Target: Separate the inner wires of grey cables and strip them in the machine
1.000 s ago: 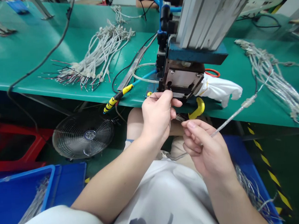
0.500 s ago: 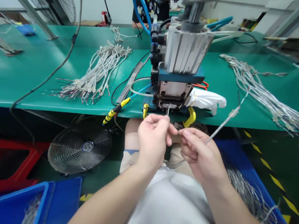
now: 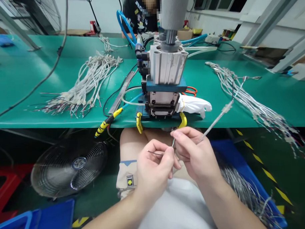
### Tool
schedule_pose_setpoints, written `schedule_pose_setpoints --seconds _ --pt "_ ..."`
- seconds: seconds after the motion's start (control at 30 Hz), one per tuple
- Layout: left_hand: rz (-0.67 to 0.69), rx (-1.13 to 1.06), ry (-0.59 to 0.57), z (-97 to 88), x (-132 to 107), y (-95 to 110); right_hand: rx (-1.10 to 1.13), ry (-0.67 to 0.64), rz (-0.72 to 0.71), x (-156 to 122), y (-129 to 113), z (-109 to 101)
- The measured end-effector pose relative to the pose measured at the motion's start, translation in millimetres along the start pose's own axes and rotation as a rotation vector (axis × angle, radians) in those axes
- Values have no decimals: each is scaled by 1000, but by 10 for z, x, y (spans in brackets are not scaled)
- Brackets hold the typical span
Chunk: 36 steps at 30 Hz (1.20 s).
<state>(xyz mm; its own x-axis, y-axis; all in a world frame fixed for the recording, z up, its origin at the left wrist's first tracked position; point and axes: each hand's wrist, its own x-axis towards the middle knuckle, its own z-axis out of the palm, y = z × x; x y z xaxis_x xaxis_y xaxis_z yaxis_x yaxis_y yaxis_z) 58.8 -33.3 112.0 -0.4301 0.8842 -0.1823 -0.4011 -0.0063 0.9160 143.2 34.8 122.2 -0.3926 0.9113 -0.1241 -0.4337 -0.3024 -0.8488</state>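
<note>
My left hand is closed in a pinch on the thin wire ends of a grey cable, one dark strand sticking out to the left. My right hand is closed on the same grey cable, which runs up and right from my fingers over the bench edge. Both hands sit together below the front of the pneumatic press, a little apart from its jaws.
A green bench carries a pile of grey cables at left and another bundle at right. A white glove lies beside the press. A fan stands on the floor at left. Blue bins flank my lap. Another person sits opposite.
My hands have drawn back from the press jaws down toward my lap, taking the cable's wire ends with them. The view has tilted up, showing more of the bench.
</note>
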Motion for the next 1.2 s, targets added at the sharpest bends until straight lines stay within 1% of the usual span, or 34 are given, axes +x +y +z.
schedule_pose_setpoints --seconds 0.1,0.17,0.23,0.3,0.37,0.43,0.5,0.53,0.6,0.67,0.77,0.87,0.97,1.07,1.13,1.2 --pt "-20 -5 -18 -39 -30 -15 60 163 -116 66 -83 -59" --pt "-27 -23 -29 -67 -44 -15 91 227 -172 70 -155 -160" --pt "-39 -46 -44 -87 -45 -10 120 274 -225 28 -213 -318" --pt "-56 -68 -61 -99 -31 -11 159 346 -269 -41 -239 -527" --pt "-75 -89 -81 -103 -7 -24 194 428 -242 -105 -225 -759" --pt "-97 -107 -107 -101 20 -47 252 479 -145 -145 -176 -961" --pt "-118 -118 -131 -92 41 -71 289 483 -30 -165 -111 -1073" --pt "-127 -120 -143 -86 47 -79 279 472 7 -173 -79 -1081" --pt "-136 -118 -166 -72 49 -89 207 453 11 -195 -21 -1002" --pt "-139 -108 -185 -57 40 -88 131 405 -15 -233 26 -830" --pt "-147 -87 -204 -34 16 -81 38 212 25 -296 82 -547" --pt "-170 -64 -236 -13 -2 -76 -47 72 50 -322 118 -374" --pt "-190 -44 -256 -2 -4 -77 -104 20 40 -315 125 -323" --pt "-196 -42 -277 -22 2 -85 -132 18 4 -305 110 -322" --pt "-186 -65 -316 -58 4 -94 -115 26 -12 -302 94 -318" --pt "-179 -132 -369 -109 5 -108 -86 26 -10 -300 77 -309"
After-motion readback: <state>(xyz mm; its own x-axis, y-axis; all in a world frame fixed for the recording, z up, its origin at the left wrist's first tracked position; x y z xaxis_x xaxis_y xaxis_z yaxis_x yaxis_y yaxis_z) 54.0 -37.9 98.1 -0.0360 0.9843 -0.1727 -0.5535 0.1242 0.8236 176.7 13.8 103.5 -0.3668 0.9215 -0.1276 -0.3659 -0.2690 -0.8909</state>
